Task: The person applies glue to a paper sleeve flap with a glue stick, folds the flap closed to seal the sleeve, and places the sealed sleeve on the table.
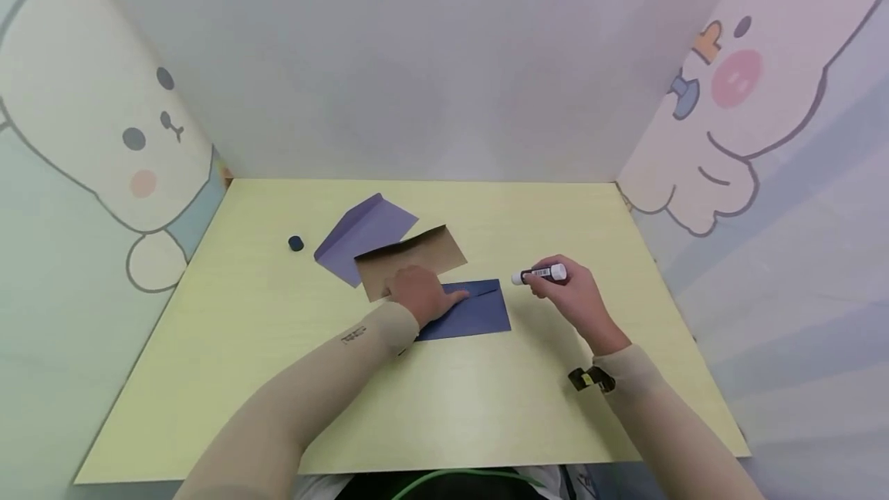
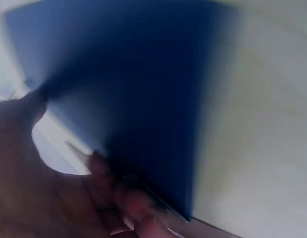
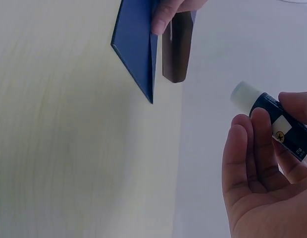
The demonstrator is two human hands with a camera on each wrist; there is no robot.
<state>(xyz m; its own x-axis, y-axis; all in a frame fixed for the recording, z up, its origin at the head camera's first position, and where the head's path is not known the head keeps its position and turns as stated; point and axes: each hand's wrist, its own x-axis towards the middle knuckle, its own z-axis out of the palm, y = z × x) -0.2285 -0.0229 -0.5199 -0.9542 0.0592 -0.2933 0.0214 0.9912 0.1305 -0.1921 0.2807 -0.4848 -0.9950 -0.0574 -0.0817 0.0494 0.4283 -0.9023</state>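
Observation:
My left hand point(image 1: 420, 295) rests on the blue envelope point(image 1: 479, 315), its thumb extended across the flap, which is folded down. Its other fingers lie by the brown envelope point(image 1: 417, 251), which has a raised flap and overlaps a purple envelope point(image 1: 361, 234). In the left wrist view the blue envelope point(image 2: 143, 89) is blurred, and the contact of the fingers point(image 2: 131, 198) is partly hidden. To the right, my right hand point(image 1: 576, 295) holds an uncapped glue stick point(image 1: 545, 274) above the table, its white tip pointing left. The right wrist view shows the glue stick point(image 3: 280, 124) between thumb and fingers.
A small dark cap point(image 1: 295, 243) lies on the pale yellow table point(image 1: 278, 376), left of the purple envelope. A plain wall point(image 1: 417, 60) rises behind the table, with cartoon-printed panels point(image 1: 90, 137) on both sides.

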